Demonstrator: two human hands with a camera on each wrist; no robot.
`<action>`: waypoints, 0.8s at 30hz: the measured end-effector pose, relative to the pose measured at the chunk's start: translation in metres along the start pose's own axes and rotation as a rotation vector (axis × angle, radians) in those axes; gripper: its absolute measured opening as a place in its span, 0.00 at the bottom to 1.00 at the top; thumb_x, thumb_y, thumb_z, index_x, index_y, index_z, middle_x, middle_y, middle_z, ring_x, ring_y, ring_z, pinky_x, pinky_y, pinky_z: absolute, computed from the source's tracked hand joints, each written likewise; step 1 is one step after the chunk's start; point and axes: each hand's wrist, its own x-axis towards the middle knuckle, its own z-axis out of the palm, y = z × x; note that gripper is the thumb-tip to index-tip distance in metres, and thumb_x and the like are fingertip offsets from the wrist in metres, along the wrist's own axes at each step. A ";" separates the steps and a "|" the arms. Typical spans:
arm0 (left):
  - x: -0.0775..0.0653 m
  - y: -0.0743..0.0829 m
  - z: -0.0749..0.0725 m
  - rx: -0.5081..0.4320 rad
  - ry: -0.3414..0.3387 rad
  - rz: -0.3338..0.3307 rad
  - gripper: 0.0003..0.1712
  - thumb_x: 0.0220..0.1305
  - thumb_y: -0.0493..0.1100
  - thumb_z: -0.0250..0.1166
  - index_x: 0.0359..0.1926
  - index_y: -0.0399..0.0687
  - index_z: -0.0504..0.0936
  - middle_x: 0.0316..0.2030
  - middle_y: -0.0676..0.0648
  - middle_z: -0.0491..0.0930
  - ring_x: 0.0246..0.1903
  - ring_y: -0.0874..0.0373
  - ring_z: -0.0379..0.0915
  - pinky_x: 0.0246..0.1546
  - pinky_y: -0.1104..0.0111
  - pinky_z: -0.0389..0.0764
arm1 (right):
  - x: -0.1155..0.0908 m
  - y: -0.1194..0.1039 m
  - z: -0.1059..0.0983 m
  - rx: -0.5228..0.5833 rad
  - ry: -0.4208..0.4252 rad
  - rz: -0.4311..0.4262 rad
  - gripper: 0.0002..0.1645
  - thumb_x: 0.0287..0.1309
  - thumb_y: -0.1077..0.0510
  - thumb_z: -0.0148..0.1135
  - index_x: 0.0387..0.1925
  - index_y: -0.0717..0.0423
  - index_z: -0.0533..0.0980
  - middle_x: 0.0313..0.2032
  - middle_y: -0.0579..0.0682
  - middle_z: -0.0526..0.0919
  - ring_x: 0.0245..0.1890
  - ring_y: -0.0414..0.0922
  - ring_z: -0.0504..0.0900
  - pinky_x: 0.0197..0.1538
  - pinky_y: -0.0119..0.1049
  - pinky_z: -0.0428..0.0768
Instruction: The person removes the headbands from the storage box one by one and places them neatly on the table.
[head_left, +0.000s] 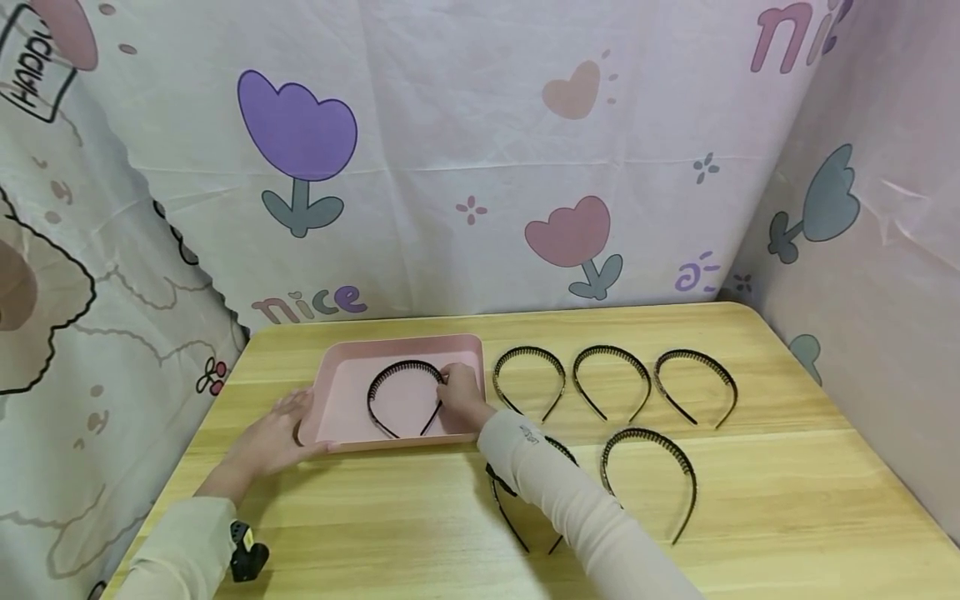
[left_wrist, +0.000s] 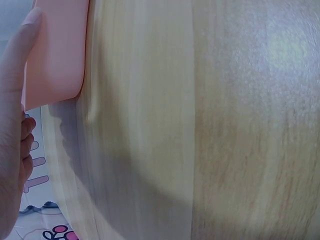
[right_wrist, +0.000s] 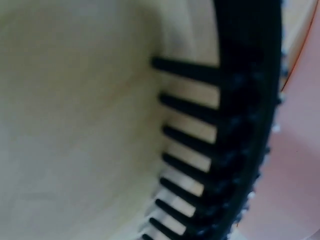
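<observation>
A pink rectangular tray point(head_left: 345, 392) stands at the table's back left. My left hand point(head_left: 272, 437) holds its near left corner; in the left wrist view the thumb point(left_wrist: 22, 42) lies along the pink wall and the other fingers are bent beside it. Inside the tray is a black toothed headband point(head_left: 405, 364), its arch towards the back. My right hand point(head_left: 462, 397) pinches this headband by its right side. A black headband with long teeth point(right_wrist: 240, 120) fills much of the right wrist view, too close to tell which one it is.
Three more black headbands, a left one point(head_left: 529, 350), a middle one point(head_left: 611, 350) and a right one point(head_left: 693, 355), lie in a row right of the tray. Nearer lie another headband point(head_left: 651, 434) and one point(head_left: 510, 525) partly hidden under my right forearm. Printed cloth point(head_left: 435, 183) hangs behind.
</observation>
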 end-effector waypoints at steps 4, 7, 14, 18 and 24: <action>0.000 0.001 0.000 -0.004 0.002 0.002 0.59 0.49 0.69 0.62 0.64 0.24 0.58 0.65 0.26 0.57 0.64 0.29 0.52 0.63 0.42 0.58 | -0.008 -0.005 -0.004 -0.057 0.039 -0.018 0.13 0.50 0.74 0.53 0.37 0.70 0.80 0.25 0.56 0.82 0.20 0.38 0.70 0.23 0.22 0.68; 0.000 0.001 0.000 -0.005 0.004 0.004 0.59 0.49 0.69 0.62 0.64 0.24 0.58 0.64 0.26 0.58 0.63 0.29 0.53 0.63 0.42 0.59 | -0.007 -0.006 -0.006 -0.028 0.032 0.009 0.17 0.51 0.73 0.54 0.44 0.71 0.78 0.28 0.60 0.82 0.19 0.39 0.71 0.23 0.23 0.70; 0.001 0.000 0.000 0.003 0.001 0.000 0.60 0.49 0.70 0.61 0.64 0.24 0.58 0.65 0.27 0.57 0.64 0.30 0.52 0.62 0.41 0.60 | 0.048 0.069 0.033 -0.029 0.139 -0.187 0.18 0.46 0.67 0.59 0.42 0.67 0.79 0.19 0.46 0.77 0.19 0.35 0.72 0.22 0.25 0.74; 0.001 0.000 -0.002 0.010 -0.002 0.000 0.60 0.49 0.70 0.61 0.64 0.24 0.58 0.65 0.27 0.57 0.64 0.30 0.52 0.63 0.42 0.59 | 0.053 0.079 0.029 -0.027 0.134 -0.240 0.17 0.46 0.67 0.61 0.42 0.67 0.80 0.19 0.45 0.78 0.18 0.35 0.74 0.22 0.24 0.75; 0.002 -0.001 -0.001 0.009 -0.007 0.001 0.60 0.48 0.70 0.61 0.65 0.24 0.57 0.65 0.27 0.57 0.64 0.30 0.52 0.63 0.42 0.58 | -0.016 -0.010 -0.034 -0.030 0.056 -0.098 0.18 0.51 0.71 0.57 0.47 0.73 0.76 0.26 0.61 0.81 0.15 0.37 0.69 0.19 0.19 0.66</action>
